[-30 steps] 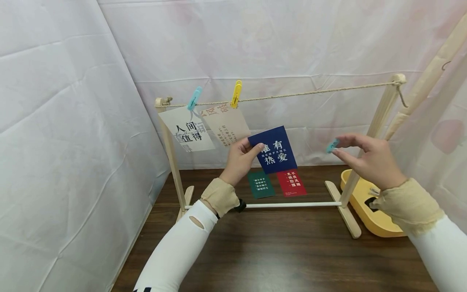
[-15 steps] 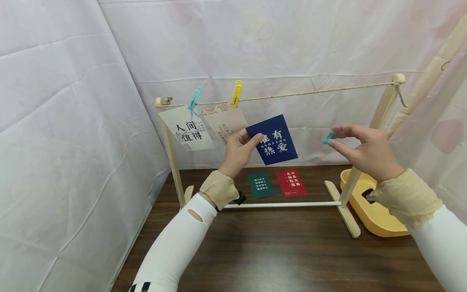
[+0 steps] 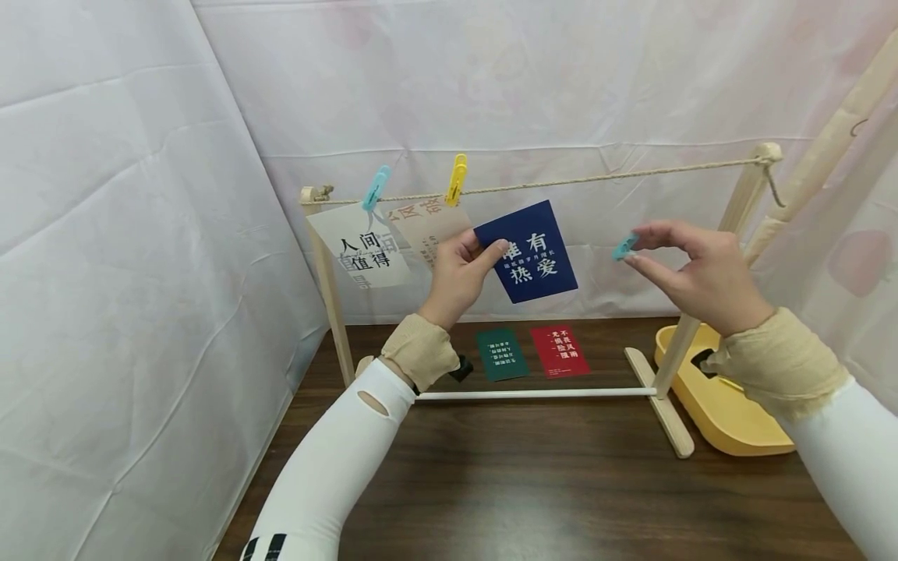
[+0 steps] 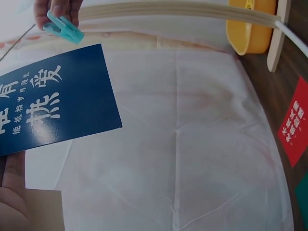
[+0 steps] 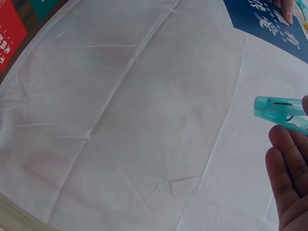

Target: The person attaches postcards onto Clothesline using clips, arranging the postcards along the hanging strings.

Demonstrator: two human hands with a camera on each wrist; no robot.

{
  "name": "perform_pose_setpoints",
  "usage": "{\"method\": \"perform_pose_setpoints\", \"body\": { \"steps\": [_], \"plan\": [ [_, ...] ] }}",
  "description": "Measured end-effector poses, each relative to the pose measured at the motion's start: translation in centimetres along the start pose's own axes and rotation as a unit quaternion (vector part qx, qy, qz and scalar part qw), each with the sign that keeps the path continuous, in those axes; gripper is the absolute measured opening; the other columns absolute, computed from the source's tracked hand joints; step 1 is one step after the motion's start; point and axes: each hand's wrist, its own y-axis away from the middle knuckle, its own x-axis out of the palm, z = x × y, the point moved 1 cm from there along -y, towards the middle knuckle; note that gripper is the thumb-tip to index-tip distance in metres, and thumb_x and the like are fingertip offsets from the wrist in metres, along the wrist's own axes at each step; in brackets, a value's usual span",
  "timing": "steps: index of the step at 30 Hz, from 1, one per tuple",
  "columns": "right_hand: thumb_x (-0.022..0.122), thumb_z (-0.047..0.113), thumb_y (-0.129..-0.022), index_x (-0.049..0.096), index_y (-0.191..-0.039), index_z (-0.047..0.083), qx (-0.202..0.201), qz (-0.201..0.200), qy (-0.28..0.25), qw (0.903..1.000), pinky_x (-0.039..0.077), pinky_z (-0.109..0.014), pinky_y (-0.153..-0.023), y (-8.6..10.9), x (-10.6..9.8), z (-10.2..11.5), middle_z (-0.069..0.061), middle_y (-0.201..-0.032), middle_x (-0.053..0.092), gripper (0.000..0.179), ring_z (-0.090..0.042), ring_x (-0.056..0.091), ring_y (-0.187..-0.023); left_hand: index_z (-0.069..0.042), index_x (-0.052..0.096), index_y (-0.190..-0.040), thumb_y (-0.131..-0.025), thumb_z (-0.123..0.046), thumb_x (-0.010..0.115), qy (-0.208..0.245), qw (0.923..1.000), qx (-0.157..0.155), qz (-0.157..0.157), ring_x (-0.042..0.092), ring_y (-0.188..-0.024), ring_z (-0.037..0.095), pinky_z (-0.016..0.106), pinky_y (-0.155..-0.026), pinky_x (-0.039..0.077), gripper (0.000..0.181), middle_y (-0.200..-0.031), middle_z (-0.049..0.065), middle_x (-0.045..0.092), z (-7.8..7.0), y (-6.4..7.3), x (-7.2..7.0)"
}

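Note:
My left hand [image 3: 457, 276] pinches the left edge of a dark blue card [image 3: 536, 261] with white characters, thumb in front. The card's top edge sits a little below the rope [image 3: 596, 178]. To the right, my right hand [image 3: 708, 269] pinches a light blue clothespin [image 3: 624, 246] between thumb and fingers, apart from the card. In the right wrist view that clothespin [image 5: 276, 109] points toward the card [image 5: 274, 24]. On the rope's left part, a blue clothespin [image 3: 376, 188] holds a white card [image 3: 359, 249], and a yellow clothespin [image 3: 456, 180] holds a beige card [image 3: 424, 226], partly hidden by my left hand.
The rope runs between two wooden posts [image 3: 737, 195], joined low down by a white rod [image 3: 540, 395]. A green card [image 3: 501, 354] and a red card [image 3: 560, 352] lie on the dark wooden table [image 3: 533, 467]. A yellow tray [image 3: 737, 425] stands beside the right foot.
My left hand has raised the blue card closer to the rope. My right hand has moved up and slightly left with the clothespin.

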Motion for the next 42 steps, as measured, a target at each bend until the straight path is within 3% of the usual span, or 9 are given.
{"method": "perform_pose_setpoints", "body": {
  "steps": [2, 8, 11, 14, 19, 34, 42],
  "plan": [
    [0.088, -0.018, -0.076, 0.078, -0.114, -0.005, -0.002, 0.002, 0.003, 1.0000, 0.045, -0.003, -0.089, -0.2, 0.0, 0.1, -0.016, -0.097, 0.081, 0.041, 0.024, 0.061, -0.098, 0.010, 0.074, -0.123, -0.106, -0.004, 0.069, -0.007, 1.0000, 0.004, -0.001, 0.072, -0.084, 0.004, 0.023, -0.072, 0.052, 0.023, -0.113, 0.028, 0.079, -0.2, -0.2, 0.0],
    [0.088, -0.016, -0.079, 0.079, -0.113, -0.006, -0.017, 0.003, 0.004, 0.9998, 0.045, -0.001, -0.083, -1.0, -0.1, 0.5, -0.010, -0.097, 0.081, 0.037, 0.024, 0.062, -0.097, 0.010, 0.075, -0.121, -0.105, -0.005, 0.070, -0.013, 0.9999, 0.004, -0.007, 0.069, -0.080, 0.004, 0.022, -0.066, 0.046, 0.022, -0.111, 0.029, 0.079, -0.7, -0.5, 0.0],
    [0.087, -0.015, -0.080, 0.078, -0.113, -0.008, -0.026, 0.002, 0.001, 0.9996, 0.045, -0.001, -0.086, -1.6, -0.1, 0.7, -0.019, -0.097, 0.082, 0.035, 0.025, 0.060, -0.100, 0.010, 0.076, -0.120, -0.105, -0.005, 0.070, -0.015, 0.9998, 0.003, -0.009, 0.067, -0.077, 0.004, 0.023, -0.063, 0.043, 0.022, -0.111, 0.029, 0.080, -0.8, -0.6, 0.0],
    [0.086, -0.015, -0.080, 0.077, -0.113, -0.009, -0.031, 0.001, -0.005, 0.9995, 0.046, -0.002, -0.089, -2.0, -0.1, 1.1, -0.024, -0.098, 0.081, 0.035, 0.025, 0.060, -0.102, 0.011, 0.076, -0.120, -0.105, -0.005, 0.070, -0.015, 0.9998, 0.004, -0.011, 0.070, -0.079, 0.003, 0.023, -0.063, 0.044, 0.022, -0.110, 0.029, 0.079, -0.9, -0.6, -0.1],
    [0.087, -0.014, -0.081, 0.077, -0.112, -0.010, -0.043, 0.000, -0.003, 0.9991, 0.045, -0.003, -0.089, -2.7, -0.1, 1.6, -0.024, -0.097, 0.081, 0.033, 0.025, 0.059, -0.099, 0.012, 0.075, -0.121, -0.105, -0.004, 0.070, -0.006, 0.9999, 0.005, -0.010, 0.074, -0.086, 0.000, 0.019, -0.074, 0.056, 0.023, -0.112, 0.030, 0.079, -1.0, -0.8, -0.2],
    [0.086, -0.011, -0.080, 0.078, -0.111, -0.007, -0.070, -0.016, -0.003, 0.9974, 0.045, -0.003, -0.087, -4.7, 0.1, 3.1, -0.023, -0.097, 0.081, 0.032, 0.026, 0.058, -0.097, 0.013, 0.075, -0.119, -0.104, -0.003, 0.070, -0.009, 0.9996, 0.001, -0.028, 0.072, -0.082, -0.002, 0.019, -0.068, 0.052, 0.022, -0.110, 0.032, 0.078, -1.3, -1.2, -0.4],
    [0.085, -0.008, -0.084, 0.075, -0.109, -0.013, -0.091, -0.002, 0.008, 0.9958, 0.045, -0.002, -0.094, -5.8, -0.1, 4.0, -0.029, -0.101, 0.079, 0.028, 0.032, 0.053, -0.103, 0.013, 0.076, -0.119, -0.104, -0.003, 0.071, -0.007, 0.9995, -0.004, -0.031, 0.072, -0.081, -0.001, 0.020, -0.066, 0.049, 0.022, -0.110, 0.032, 0.078, -1.4, -1.4, -0.4]
  ]
}}
